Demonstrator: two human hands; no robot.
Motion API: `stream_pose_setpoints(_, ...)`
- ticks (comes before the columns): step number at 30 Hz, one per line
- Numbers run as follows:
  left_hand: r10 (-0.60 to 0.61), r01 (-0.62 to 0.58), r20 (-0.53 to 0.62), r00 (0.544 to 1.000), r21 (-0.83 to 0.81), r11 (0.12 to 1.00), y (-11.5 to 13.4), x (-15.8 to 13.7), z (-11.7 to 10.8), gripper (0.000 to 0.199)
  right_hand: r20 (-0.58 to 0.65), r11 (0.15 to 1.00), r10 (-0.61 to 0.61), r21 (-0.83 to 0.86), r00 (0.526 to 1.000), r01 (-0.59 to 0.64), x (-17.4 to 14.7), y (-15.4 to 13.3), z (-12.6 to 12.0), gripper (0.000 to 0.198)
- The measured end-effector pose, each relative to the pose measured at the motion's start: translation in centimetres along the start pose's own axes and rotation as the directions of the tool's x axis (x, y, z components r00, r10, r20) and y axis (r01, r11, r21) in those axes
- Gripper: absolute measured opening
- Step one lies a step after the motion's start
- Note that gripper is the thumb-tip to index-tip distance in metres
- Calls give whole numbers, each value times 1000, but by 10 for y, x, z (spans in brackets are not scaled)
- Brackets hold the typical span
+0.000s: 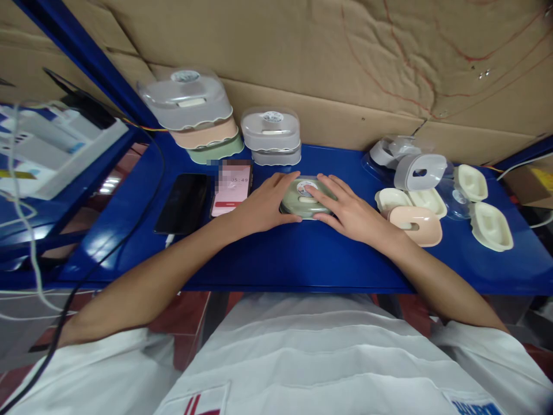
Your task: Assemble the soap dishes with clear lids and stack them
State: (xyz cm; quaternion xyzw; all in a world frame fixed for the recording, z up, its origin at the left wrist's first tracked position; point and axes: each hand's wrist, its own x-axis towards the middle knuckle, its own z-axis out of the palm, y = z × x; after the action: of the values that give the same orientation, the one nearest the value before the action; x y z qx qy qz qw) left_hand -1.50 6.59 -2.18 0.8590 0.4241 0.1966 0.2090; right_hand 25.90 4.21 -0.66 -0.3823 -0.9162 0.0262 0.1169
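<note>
A green oval plastic box (298, 203) with a clear lid and a round sticker sits on the blue table in front of me. My left hand (271, 202) wraps its left end, thumb along the near side and fingers along the far side. On the right end, my right hand (345, 208) grips the same box, one finger lying over the lid by the sticker. Part of the box is hidden under both hands.
Stacked lidded boxes (190, 109) and a smaller grey stack (272, 135) stand at the back. Two phones, one dark (182, 203) and one lit (233, 187), lie left. Cream trays (491, 226), a peach part (425, 225), grey parts (421, 173) and clear lids lie right.
</note>
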Motion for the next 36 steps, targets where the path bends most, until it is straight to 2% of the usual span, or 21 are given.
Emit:
stream_pose_setpoints(8, 6, -6, 11, 1000, -2, 1000, -3, 1, -1, 108, 8, 1000, 1, 22, 1000, -1, 2, 5, 2, 65)
stream_pose_setpoints(12, 58, -58, -19, 998, 0, 998, -2, 2, -2, 90, 13, 996, -6, 90, 1000, 5, 1, 8, 5, 67)
stream_pose_setpoints(15, 103, -98, -98, 990, 45, 994, 2, 4, -12, 79, -17, 993, 11, 121, 1000, -9, 0, 11, -8, 76)
stream_pose_setpoints(19, 80, -51, -312, 947, 100, 994, 10, 14, -44, 78, -175, 993, 109, 57, 979, -100, -8, 21, -47, 82)
stream_pose_setpoints(21, 35, 14, -403, 915, 116, 993, 9, 25, -64, 80, -204, 987, 161, 6, 966, -163, -18, 31, -64, 74)
stream_pose_setpoints(26, -64, 160, -428, 901, 193, 968, -6, 55, -95, 76, -127, 961, 269, -24, 955, -274, -61, 62, -85, 54)
stream_pose_setpoints(28, -99, 205, -433, 896, 206, 957, -11, 63, -99, 74, -96, 948, 314, -12, 945, -317, -78, 64, -91, 52)
stream_pose_setpoints(31, -131, 238, -418, 899, 215, 947, -16, 69, -99, 74, -111, 936, 351, 16, 930, -352, -100, 57, -97, 48)
stream_pose_setpoints(36, -141, 281, -455, 879, 256, 925, -9, 66, -93, 71, -97, 924, 383, 44, 918, -381, -144, 46, -89, 51)
